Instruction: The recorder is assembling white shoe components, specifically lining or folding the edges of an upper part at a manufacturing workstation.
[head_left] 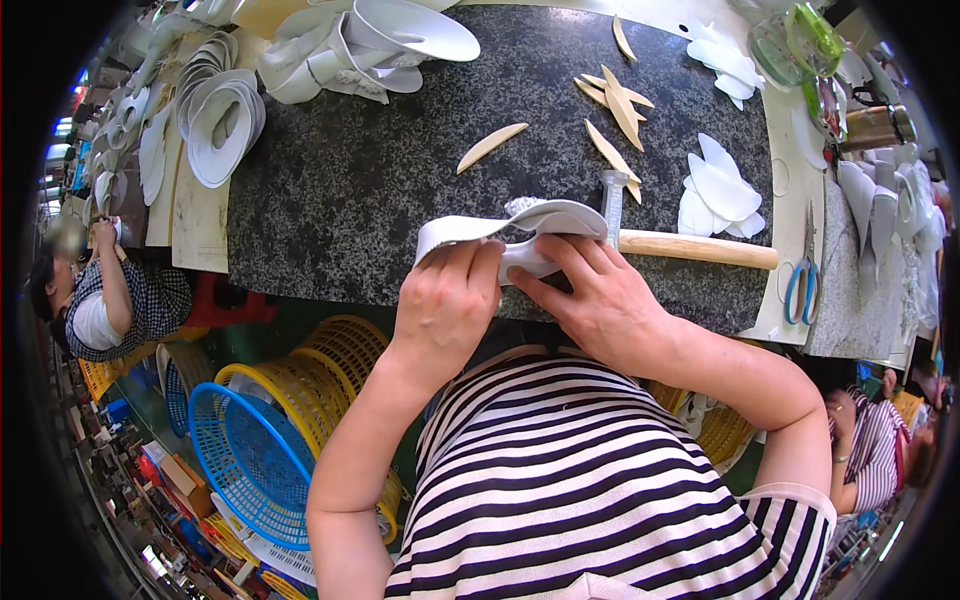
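Both of my hands grip a white shoe upper (465,231) at the front edge of the dark speckled work slab (350,200). My left hand (443,305) pinches its left part, fingers bent over the near edge. My right hand (600,290) holds the inner side, thumb and forefinger pressed on a folded white part. Some fingertips are hidden by the piece. A hammer (695,248) with a pale wooden handle lies just beyond my right hand, its metal head beside the upper. Several beige crescent-shaped pieces (491,148) are scattered farther back on the slab.
White uppers (400,35) are heaped at the back left, beside stacked white pieces (222,130). Thin white cut pieces (722,190) lie right. Blue-handled scissors (802,290) rest near the right edge. Blue (250,465) and yellow plastic baskets (345,350) stand below left. Other people sit at both sides.
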